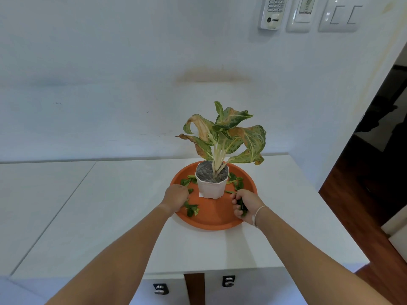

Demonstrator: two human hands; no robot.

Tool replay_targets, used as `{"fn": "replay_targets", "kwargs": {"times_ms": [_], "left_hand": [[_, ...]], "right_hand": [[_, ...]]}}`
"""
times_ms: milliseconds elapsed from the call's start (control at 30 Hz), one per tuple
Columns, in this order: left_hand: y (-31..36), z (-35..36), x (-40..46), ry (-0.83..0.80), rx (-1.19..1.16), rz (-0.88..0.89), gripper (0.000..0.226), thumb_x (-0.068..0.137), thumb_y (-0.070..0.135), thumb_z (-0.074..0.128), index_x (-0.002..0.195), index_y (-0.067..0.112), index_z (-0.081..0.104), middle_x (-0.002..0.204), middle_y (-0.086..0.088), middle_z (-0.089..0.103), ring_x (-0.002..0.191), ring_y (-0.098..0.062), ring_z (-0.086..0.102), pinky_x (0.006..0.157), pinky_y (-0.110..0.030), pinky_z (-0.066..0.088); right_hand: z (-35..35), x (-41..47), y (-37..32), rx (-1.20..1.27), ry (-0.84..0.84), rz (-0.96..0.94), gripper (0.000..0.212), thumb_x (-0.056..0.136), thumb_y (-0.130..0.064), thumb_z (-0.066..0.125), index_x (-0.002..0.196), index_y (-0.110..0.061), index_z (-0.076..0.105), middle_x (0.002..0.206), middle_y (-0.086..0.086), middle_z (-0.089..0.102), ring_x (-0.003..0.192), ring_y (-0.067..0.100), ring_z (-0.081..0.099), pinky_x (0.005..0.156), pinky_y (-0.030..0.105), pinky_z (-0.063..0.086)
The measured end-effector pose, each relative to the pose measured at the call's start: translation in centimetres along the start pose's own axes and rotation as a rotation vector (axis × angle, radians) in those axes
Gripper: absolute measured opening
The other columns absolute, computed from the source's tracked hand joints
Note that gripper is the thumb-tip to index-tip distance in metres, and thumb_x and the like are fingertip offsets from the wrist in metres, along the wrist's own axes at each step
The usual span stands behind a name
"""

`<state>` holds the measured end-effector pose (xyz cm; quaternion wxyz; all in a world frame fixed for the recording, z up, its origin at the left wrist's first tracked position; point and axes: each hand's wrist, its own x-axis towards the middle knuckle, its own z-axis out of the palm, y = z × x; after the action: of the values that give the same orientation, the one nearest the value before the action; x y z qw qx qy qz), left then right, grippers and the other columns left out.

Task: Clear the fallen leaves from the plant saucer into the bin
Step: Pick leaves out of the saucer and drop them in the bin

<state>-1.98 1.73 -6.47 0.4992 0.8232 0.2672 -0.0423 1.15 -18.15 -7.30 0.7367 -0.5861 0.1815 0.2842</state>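
Observation:
An orange plant saucer (pixel 211 219) lies on a white cabinet top, with a white pot (pixel 210 188) and its leafy plant (pixel 226 133) standing in the middle. Small green fallen leaves (pixel 192 209) are scattered in the saucer on both sides of the pot and at the front left. My left hand (pixel 176 198) rests over the saucer's left rim, fingers curled down onto leaves there; what it holds is hidden. My right hand (pixel 245 205) is at the right of the pot, closed around a bunch of green leaves. No bin is in view.
The white cabinet top (pixel 110 216) stretches left of the saucer and ends close on the right, above a wooden floor (pixel 352 194). Behind is a white wall with a remote holder (pixel 273 12) and switches. Two drawer locks (pixel 229 281) sit below the front edge.

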Motion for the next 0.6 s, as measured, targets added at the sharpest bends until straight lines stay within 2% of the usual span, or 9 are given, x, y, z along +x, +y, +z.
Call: {"fn": "replay_targets", "kwargs": {"times_ms": [100,167,233,300,333,400,500,567,600], "left_hand": [[-0.3,0.0,0.0,0.021,0.168,0.108,0.039,0.093,0.018,0.038,0.054,0.015,0.037,0.055,-0.001,0.041,0.049,-0.013,0.038,0.051,-0.023,0.031],[-0.5,-0.1,0.1,0.013,0.395,0.221,0.037,0.093,0.028,0.041,0.059,0.014,0.044,0.06,-0.002,0.048,0.055,-0.014,0.044,0.057,-0.026,0.038],[-0.6,-0.3,0.0,-0.014,0.679,0.288,0.032,0.09,0.044,0.047,0.079,0.015,0.056,0.078,-0.003,0.061,0.07,-0.016,0.055,0.068,-0.028,0.045],[-0.6,-0.3,-0.3,-0.016,0.974,0.322,0.048,0.084,0.06,0.05,0.103,0.016,0.057,0.098,-0.002,0.067,0.087,-0.019,0.062,0.074,-0.029,0.046],[-0.6,-0.2,-0.3,-0.01,1.087,0.34,0.055,0.081,0.065,0.049,0.106,0.016,0.057,0.1,-0.001,0.068,0.09,-0.02,0.064,0.074,-0.029,0.046],[-0.5,0.2,-0.5,0.0,1.219,0.366,0.059,0.08,0.07,0.044,0.098,0.016,0.06,0.089,0.0,0.067,0.085,-0.019,0.064,0.069,-0.028,0.045],[-0.3,0.8,-0.7,-0.01,1.327,0.35,0.056,0.083,0.071,0.037,0.075,0.017,0.053,0.064,0.003,0.052,0.074,-0.019,0.06,0.064,-0.026,0.044],[-0.3,1.3,-0.7,-0.004,1.39,0.349,0.056,0.088,0.067,0.032,0.072,0.017,0.052,0.061,0.002,0.048,0.07,-0.018,0.056,0.062,-0.025,0.043],[-0.4,1.5,-0.7,-0.007,1.412,0.36,0.055,0.092,0.062,0.029,0.076,0.016,0.055,0.066,0.0,0.053,0.072,-0.019,0.057,0.063,-0.026,0.042]], "right_hand": [[0.0,-0.1,0.0,-0.012,0.019,-0.009,0.02,0.081,-0.001,0.033,0.067,-0.007,0.046,0.056,0.003,0.037,0.042,0.011,0.028,0.033,0.013,0.024],[0.1,-0.1,-0.1,-0.018,0.021,-0.009,0.02,0.081,-0.002,0.033,0.067,-0.008,0.046,0.056,0.003,0.036,0.04,0.01,0.028,0.033,0.013,0.023],[0.2,-0.1,-0.1,-0.034,0.018,-0.005,0.02,0.081,-0.002,0.033,0.067,-0.008,0.046,0.056,0.003,0.036,0.037,0.01,0.028,0.032,0.013,0.023],[0.2,-0.1,-0.1,-0.047,0.013,0.001,0.02,0.081,-0.002,0.033,0.067,-0.008,0.046,0.056,0.002,0.036,0.035,0.009,0.028,0.031,0.013,0.023],[0.2,-0.1,-0.1,-0.048,0.009,0.003,0.02,0.081,-0.002,0.033,0.067,-0.008,0.046,0.056,0.002,0.035,0.034,0.009,0.028,0.031,0.013,0.023],[0.2,0.1,0.0,-0.052,0.003,0.008,0.02,0.081,-0.001,0.033,0.067,-0.008,0.046,0.056,0.002,0.035,0.032,0.009,0.029,0.03,0.013,0.023],[0.2,0.2,0.0,-0.061,-0.001,0.019,0.02,0.082,-0.001,0.034,0.067,-0.008,0.046,0.057,0.002,0.036,0.032,0.009,0.03,0.03,0.013,0.024],[0.1,0.3,-0.1,-0.063,-0.008,0.024,0.021,0.082,-0.002,0.034,0.067,-0.008,0.047,0.057,0.002,0.036,0.033,0.009,0.029,0.03,0.013,0.024],[0.1,0.3,-0.1,-0.062,-0.012,0.024,0.021,0.082,-0.001,0.033,0.067,-0.008,0.046,0.057,0.002,0.036,0.033,0.009,0.029,0.031,0.013,0.024]]}}
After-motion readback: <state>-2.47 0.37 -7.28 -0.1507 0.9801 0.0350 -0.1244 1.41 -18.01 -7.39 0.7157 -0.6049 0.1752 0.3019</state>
